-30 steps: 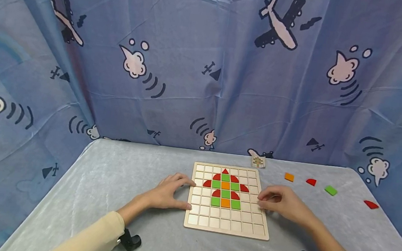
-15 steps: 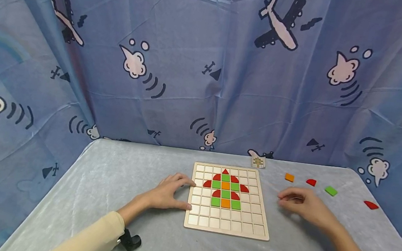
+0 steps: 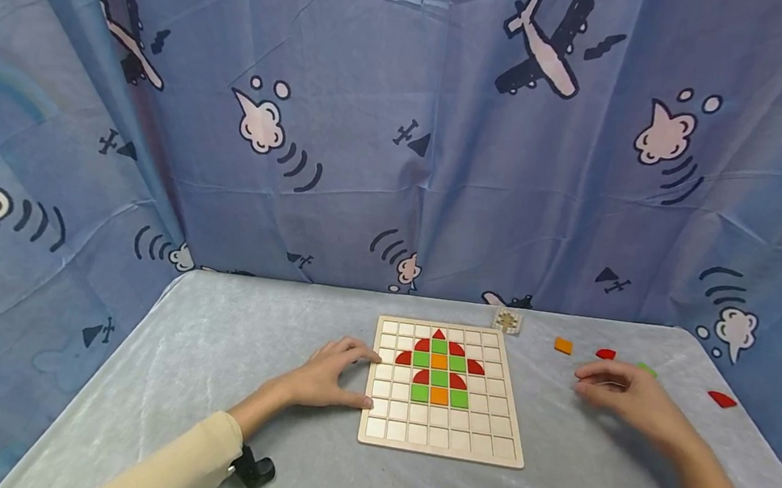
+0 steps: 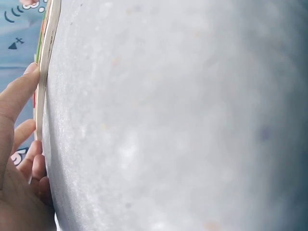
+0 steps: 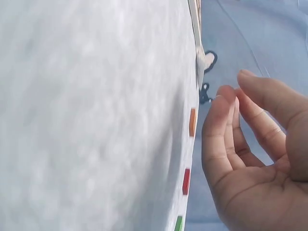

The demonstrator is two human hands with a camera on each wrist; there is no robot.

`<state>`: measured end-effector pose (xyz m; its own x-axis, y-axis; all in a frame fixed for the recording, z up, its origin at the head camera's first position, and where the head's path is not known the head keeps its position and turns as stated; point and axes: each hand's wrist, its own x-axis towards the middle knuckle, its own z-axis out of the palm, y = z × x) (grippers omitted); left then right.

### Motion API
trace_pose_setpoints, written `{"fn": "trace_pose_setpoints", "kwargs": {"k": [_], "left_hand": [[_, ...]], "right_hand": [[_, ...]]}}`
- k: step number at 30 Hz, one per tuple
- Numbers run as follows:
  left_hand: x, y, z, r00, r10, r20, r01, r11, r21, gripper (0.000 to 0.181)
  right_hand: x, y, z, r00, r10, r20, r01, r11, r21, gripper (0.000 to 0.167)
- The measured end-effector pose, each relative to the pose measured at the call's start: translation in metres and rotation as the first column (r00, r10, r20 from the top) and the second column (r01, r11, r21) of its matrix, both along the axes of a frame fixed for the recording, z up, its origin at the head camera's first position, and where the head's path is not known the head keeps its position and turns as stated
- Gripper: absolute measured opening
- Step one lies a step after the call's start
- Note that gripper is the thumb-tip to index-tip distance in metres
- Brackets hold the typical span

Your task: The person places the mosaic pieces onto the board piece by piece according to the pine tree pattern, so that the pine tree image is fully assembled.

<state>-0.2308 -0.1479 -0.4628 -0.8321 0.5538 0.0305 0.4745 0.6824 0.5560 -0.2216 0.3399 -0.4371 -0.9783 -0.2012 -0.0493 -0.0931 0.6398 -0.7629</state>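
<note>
My left hand [image 3: 327, 374] rests at the left edge of a square wooden grid board [image 3: 412, 434], thumb and a fingertip touching its rim. In the left wrist view, the thumb lies against the rim of the board [image 4: 44, 82]. Red, green and orange tiles form a tree-like pattern in the board's cells, including an orange square tile [image 3: 440, 396]. To the right of the board my right hand [image 3: 635, 400] hovers over the cloth, fingers loosely curved, holding nothing. It partly covers a loose green tile [image 3: 646, 370]. The right wrist view shows thumb and fingertips apart.
Along the back right lie a loose orange tile [image 3: 563, 346], a red tile [image 3: 605, 354] and another red tile [image 3: 722, 399]. A small patterned card [image 3: 508, 321] sits near the board's far right corner. Behind the cloth-covered table [image 3: 242, 323] hangs a blue printed curtain [image 3: 349, 109].
My right hand has moved right, away from the board's right edge towards the loose tiles. The small card has shifted slightly right and nearer. My left hand has stayed put.
</note>
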Motion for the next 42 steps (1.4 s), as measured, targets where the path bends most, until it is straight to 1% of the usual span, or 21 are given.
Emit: {"fn": "trace_pose_setpoints", "kwargs": {"k": [5, 11, 15, 18, 22, 26, 28, 33, 37, 42], "left_hand": [[0.000, 0.000, -0.001, 1.000, 0.000, -0.003, 0.000, 1.000, -0.001, 0.068], [-0.001, 0.000, -0.001, 1.000, -0.003, -0.001, 0.003, 1.000, 0.004, 0.067], [0.000, 0.000, -0.001, 1.000, -0.003, 0.002, 0.003, 1.000, 0.005, 0.068], [0.000, 0.000, 0.000, 1.000, -0.004, 0.003, 0.004, 1.000, 0.004, 0.068], [0.000, 0.000, 0.000, 1.000, -0.002, 0.004, 0.002, 1.000, 0.003, 0.068], [0.001, 0.000, 0.000, 1.000, -0.001, 0.003, 0.001, 1.000, 0.004, 0.067], [0.001, 0.000, 0.000, 1.000, -0.002, 0.005, 0.002, 1.000, 0.003, 0.067], [0.001, 0.000, 0.001, 1.000, -0.004, 0.009, 0.004, 1.000, -0.002, 0.067], [0.001, 0.000, 0.001, 1.000, -0.002, 0.011, 0.002, 1.000, 0.000, 0.068], [0.000, 0.000, 0.002, 1.000, 0.002, 0.012, -0.002, 1.000, -0.001, 0.067]], "right_hand": [[-0.001, 0.016, -0.001, 1.000, -0.020, -0.003, 0.020, 1.000, 0.001, 0.046], [-0.003, 0.032, -0.002, 0.998, -0.055, 0.012, 0.055, 0.998, -0.003, 0.047], [-0.003, 0.041, -0.002, 0.997, -0.076, 0.017, 0.075, 0.997, 0.027, 0.050], [-0.006, 0.046, -0.002, 0.994, -0.103, 0.036, 0.100, 0.992, 0.078, 0.055], [-0.014, 0.052, -0.005, 0.988, -0.138, 0.066, 0.130, 0.986, 0.108, 0.061], [-0.024, 0.058, -0.009, 0.989, -0.144, 0.041, 0.140, 0.987, 0.084, 0.061], [-0.029, 0.061, -0.010, 0.990, -0.140, 0.022, 0.138, 0.986, 0.091, 0.060], [-0.040, 0.062, -0.010, 0.992, -0.129, 0.004, 0.127, 0.981, 0.147, 0.061], [-0.047, 0.062, -0.010, 0.993, -0.117, -0.032, 0.121, 0.974, 0.192, 0.060], [-0.057, 0.063, -0.012, 0.992, -0.113, -0.051, 0.122, 0.968, 0.221, 0.061]]}}
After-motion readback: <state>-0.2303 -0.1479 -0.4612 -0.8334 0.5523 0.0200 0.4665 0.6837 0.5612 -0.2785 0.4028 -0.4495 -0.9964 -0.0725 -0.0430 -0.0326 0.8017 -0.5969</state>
